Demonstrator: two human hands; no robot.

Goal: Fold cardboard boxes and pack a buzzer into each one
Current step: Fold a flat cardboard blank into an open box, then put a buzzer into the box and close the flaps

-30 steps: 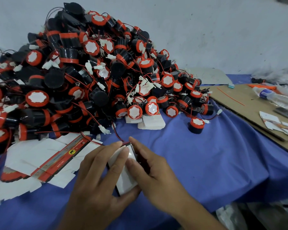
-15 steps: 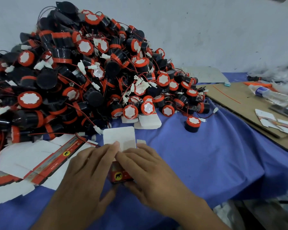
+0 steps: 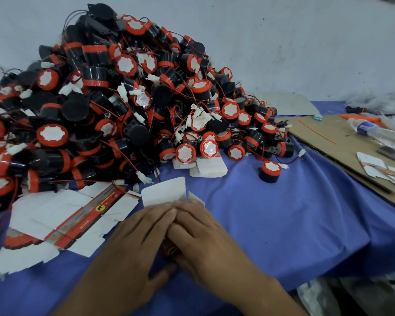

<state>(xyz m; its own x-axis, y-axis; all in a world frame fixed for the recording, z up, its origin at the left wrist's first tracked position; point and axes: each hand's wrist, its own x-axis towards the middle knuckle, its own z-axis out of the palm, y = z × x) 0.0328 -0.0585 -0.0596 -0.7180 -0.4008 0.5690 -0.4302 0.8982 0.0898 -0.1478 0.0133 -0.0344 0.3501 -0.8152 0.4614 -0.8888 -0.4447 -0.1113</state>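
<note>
Judging by the huge heap of buzzers still unpacked at the back of the counter, and the pile of flat box blanks lying printed side up to the left, the job looks far from finished. I can make out no closed, packed box for certain, though a few white pieces half under the edge of the heap could be some. One box is in hand at the near middle of the counter, on the blue cloth, just right of the blanks. It appears formed into a sleeve but not closed. Its white top flap stands open, with a smaller side flap beside it. Whether a buzzer is already inside is hidden under the hands. The left hand and right hand both lie over the box with fingers fairly straight and fingertips meeting near the flap's hinge, pressing down on it rather than curling round it. Only a strip of red printed side shows between them. The box's long axis runs away from the person, its open flap end pointing at the heap. A lone buzzer sits apart to the right. What seems left for this box is tucking the flaps.
</note>
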